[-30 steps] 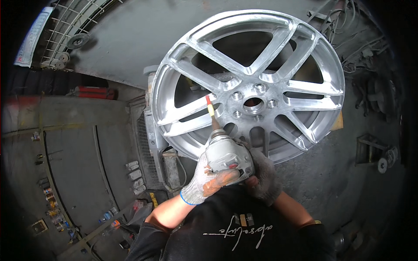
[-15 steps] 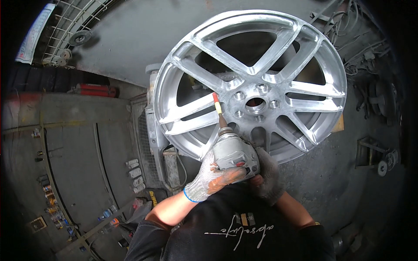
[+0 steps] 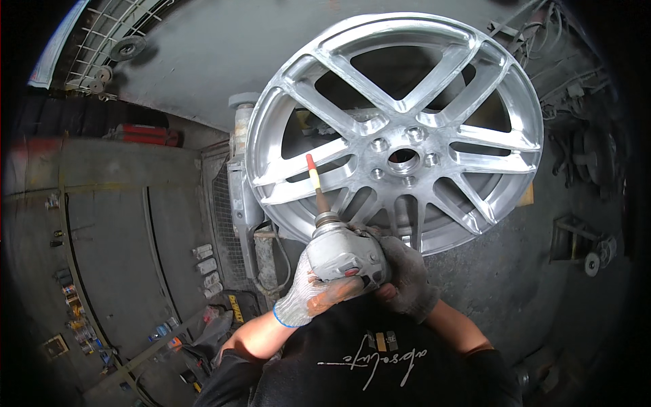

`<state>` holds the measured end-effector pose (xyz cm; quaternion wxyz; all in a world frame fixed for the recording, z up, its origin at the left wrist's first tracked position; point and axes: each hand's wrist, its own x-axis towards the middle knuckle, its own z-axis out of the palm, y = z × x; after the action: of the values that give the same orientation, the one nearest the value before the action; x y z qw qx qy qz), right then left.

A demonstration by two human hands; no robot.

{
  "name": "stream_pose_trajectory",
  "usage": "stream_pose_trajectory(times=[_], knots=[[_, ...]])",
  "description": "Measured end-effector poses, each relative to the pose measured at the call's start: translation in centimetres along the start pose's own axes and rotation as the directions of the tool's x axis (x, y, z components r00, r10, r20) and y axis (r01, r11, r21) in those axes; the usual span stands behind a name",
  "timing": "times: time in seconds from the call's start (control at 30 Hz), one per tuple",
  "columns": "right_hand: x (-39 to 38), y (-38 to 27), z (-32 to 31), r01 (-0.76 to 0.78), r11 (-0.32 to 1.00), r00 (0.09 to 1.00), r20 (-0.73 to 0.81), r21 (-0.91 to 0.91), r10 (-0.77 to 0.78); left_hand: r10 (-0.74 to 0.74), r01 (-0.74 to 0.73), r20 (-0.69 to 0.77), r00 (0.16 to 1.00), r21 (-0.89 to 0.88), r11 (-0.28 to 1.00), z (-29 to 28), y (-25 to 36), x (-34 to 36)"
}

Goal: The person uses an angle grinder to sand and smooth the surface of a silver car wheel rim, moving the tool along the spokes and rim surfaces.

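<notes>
A bare silver alloy wheel rim [image 3: 434,121] with paired spokes faces up in front of me. Both my hands wear dusty work gloves and grip a scuffed grey power grinder [image 3: 346,254] with a red button on its housing. My left hand [image 3: 313,293] is closed round the left side of its body. On the right side my right hand [image 3: 407,278] wraps the grinder, its fingertips partly hidden behind the housing. From the grinder's collar a thin shaft [image 3: 316,182] with a yellow band and red tip points over a left spoke; I cannot tell whether it touches.
Left of the rim stands a grey metal machine column [image 3: 242,183] with a hose. Farther left are a red tool case [image 3: 144,134] and floor shelving with bottles [image 3: 166,330]. A wire rack [image 3: 112,34] is at upper left, a small wheeled stand [image 3: 576,244] at right.
My hands and the grinder have moved left and slightly toward me. The red tip has shifted from near the hub to farther out over the left spoke.
</notes>
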<state>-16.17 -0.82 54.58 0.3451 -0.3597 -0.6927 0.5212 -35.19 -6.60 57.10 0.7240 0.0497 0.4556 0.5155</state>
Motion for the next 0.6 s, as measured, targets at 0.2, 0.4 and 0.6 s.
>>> stream_pose_trajectory(times=[0.2,0.4,0.6], knots=[[0.7,-0.8,1.0,0.039,0.999,0.995,0.095,0.008,-0.040,0.118,-0.002,0.221,0.968,-0.463,0.887,-2.6,-0.5,-1.1],[1.0,-0.8,2.1,0.039,0.999,0.984,0.178,-0.027,-0.033,0.245,-0.260,0.135,0.960,0.105,0.960,-2.8,0.0,-2.4],[1.5,-1.8,1.5,0.022,0.981,1.000,0.015,0.193,-0.026,0.173,-0.066,0.256,0.951,-0.378,0.924,-1.6,-0.1,0.8]])
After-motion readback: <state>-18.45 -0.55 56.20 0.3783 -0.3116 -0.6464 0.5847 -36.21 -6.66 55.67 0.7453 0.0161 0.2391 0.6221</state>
